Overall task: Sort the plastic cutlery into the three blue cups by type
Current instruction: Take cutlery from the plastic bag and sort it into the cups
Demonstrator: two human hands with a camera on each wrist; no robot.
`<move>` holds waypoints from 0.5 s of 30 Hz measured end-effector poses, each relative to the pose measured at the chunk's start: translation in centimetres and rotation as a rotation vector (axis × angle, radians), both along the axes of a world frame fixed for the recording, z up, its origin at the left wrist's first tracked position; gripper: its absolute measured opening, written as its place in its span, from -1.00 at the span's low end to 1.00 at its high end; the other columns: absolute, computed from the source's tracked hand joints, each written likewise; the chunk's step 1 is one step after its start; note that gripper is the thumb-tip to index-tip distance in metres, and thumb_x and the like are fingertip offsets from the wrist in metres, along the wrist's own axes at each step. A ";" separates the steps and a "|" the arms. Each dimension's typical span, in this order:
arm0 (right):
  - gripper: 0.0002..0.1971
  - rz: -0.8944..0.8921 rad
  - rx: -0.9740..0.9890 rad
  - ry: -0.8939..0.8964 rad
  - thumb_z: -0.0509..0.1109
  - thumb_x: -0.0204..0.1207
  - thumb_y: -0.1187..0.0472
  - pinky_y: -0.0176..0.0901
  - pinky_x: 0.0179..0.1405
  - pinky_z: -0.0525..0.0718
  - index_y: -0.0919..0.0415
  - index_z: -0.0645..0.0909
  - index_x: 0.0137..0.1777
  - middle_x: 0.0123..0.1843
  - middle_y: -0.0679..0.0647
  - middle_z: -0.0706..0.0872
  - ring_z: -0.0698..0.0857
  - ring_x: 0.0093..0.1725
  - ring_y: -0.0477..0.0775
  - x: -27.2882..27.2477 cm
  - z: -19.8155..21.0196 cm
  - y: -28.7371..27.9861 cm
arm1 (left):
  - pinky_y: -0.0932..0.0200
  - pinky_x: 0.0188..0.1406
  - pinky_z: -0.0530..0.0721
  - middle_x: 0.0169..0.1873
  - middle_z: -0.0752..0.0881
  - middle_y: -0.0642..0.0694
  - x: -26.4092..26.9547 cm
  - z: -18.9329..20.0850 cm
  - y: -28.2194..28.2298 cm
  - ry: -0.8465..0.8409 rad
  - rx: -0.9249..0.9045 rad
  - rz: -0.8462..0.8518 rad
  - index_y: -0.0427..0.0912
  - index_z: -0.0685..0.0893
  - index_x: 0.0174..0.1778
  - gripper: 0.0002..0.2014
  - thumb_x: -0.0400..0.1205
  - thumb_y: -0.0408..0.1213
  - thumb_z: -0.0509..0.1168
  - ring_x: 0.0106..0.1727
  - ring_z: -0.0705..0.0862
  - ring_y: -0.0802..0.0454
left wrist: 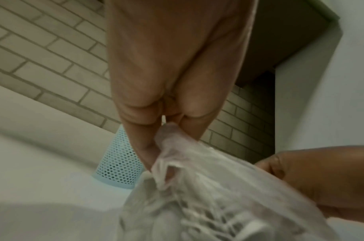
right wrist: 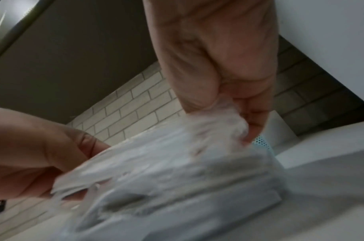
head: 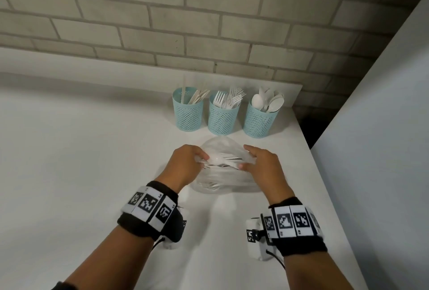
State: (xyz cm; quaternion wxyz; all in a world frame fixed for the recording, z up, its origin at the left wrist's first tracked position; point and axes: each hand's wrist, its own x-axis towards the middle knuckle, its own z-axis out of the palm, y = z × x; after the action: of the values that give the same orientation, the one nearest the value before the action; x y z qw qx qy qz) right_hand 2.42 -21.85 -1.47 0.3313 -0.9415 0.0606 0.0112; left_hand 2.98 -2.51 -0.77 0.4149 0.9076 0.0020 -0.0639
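Note:
Three blue mesh cups stand in a row at the back of the white counter: the left cup (head: 187, 113) holds knives, the middle cup (head: 223, 115) forks, the right cup (head: 260, 119) spoons. In front of them lies a clear plastic bag (head: 222, 173) with white cutlery (head: 222, 161) inside. My left hand (head: 185, 164) pinches the bag's left edge (left wrist: 168, 156). My right hand (head: 260, 164) pinches its right edge (right wrist: 224, 119). The bag is stretched between both hands. One blue cup (left wrist: 120, 163) shows behind my left fingers.
A brick wall (head: 162, 22) backs the counter (head: 81, 162). The counter's right edge runs beside a tall white panel (head: 383, 150), with a dark gap at the back right corner. Open counter surface spreads to the left.

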 end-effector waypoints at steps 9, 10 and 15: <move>-0.87 -0.390 1.136 0.212 0.31 0.59 0.38 -0.23 -0.34 0.67 0.25 0.63 -0.17 -0.36 0.05 0.73 0.67 -0.28 0.01 1.1 -0.5 -2.3 | 0.11 0.05 0.68 0.06 0.71 -0.29 0.8 0.6 2.8 0.397 -0.757 0.143 -0.40 0.60 0.27 -0.58 0.58 -0.75 0.05 -0.01 0.67 -0.09; -0.82 -0.470 1.246 0.267 0.23 0.63 0.37 -0.25 -0.40 0.64 0.24 0.60 -0.18 -0.40 0.03 0.71 0.66 -0.37 -0.04 1.3 -0.7 -2.5 | 0.16 -0.06 0.73 0.03 0.72 -0.27 0.9 0.5 2.8 0.459 -0.862 0.145 -0.41 0.59 0.27 -0.56 0.59 -0.76 0.00 -0.01 0.68 -0.08; -0.64 -0.757 1.575 0.368 0.00 0.62 0.51 -0.39 -0.74 0.45 0.28 0.58 -0.23 -0.45 0.05 0.48 0.43 -0.72 -0.11 2.0 -1.9 -3.0 | 0.27 -0.39 0.75 -0.18 0.75 -0.31 0.7 0.0 2.2 0.641 -1.379 0.365 -0.45 0.60 0.04 -0.54 0.57 -0.76 -0.20 -0.29 0.79 -0.06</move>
State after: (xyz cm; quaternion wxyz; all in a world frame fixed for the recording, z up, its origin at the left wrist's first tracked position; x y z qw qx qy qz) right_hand 4.43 -24.85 -3.38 0.8486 -0.3409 0.3943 0.0902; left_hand 3.72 -0.34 -0.81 0.8684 0.3673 0.2307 -0.2404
